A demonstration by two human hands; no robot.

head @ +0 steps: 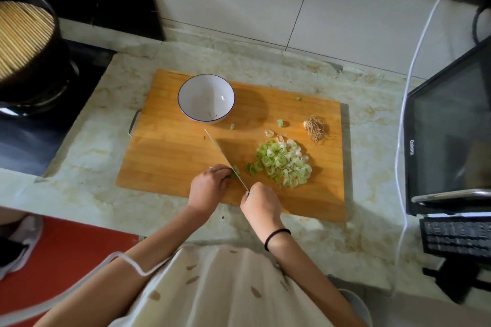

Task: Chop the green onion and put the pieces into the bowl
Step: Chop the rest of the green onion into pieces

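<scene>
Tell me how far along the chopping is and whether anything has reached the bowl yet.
Mostly chopped: a pile of slices lies on the cutting board, with the cut-off root end set aside. In hand: the left hand pins a last short stub of green onion while the right hand holds the knife on it. Left: the bowl looks practically empty, so the transfer remains.
</scene>
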